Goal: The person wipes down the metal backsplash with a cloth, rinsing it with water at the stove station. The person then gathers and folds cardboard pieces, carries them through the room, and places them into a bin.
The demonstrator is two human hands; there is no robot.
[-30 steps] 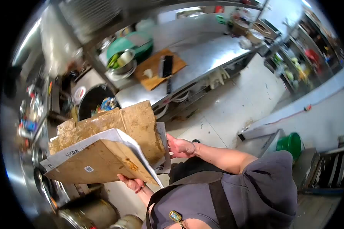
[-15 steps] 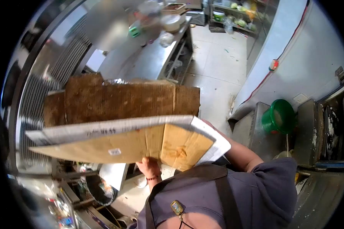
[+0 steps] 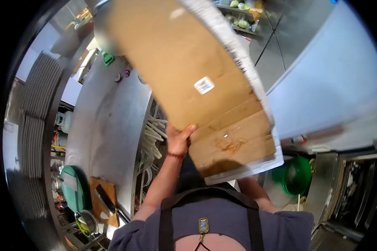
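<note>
Flattened cardboard (image 3: 188, 67), brown with a small white label and a stain near its lower end, stands tilted in front of my body. A white-faced sheet (image 3: 249, 71) shows along its right edge. My left hand (image 3: 179, 140) grips the cardboard's lower left edge, thumb on the brown face and a beaded bracelet at the wrist. Behind the cardboard my right hand is hidden; only the forearm (image 3: 255, 193) shows below the lower right corner.
A long steel table (image 3: 109, 113) runs along the left. At its near end are a cutting board (image 3: 97, 184) with a cleaver (image 3: 104, 200), a green lid (image 3: 73, 188) and a metal bowl (image 3: 88, 221). A green bucket (image 3: 295, 175) stands right, beside metal equipment (image 3: 326, 180).
The cardboard has swung from lying across my front to standing lengthwise, its far end raised. The view has turned, bringing the cutting board to the lower left. My left hand keeps its grip.
</note>
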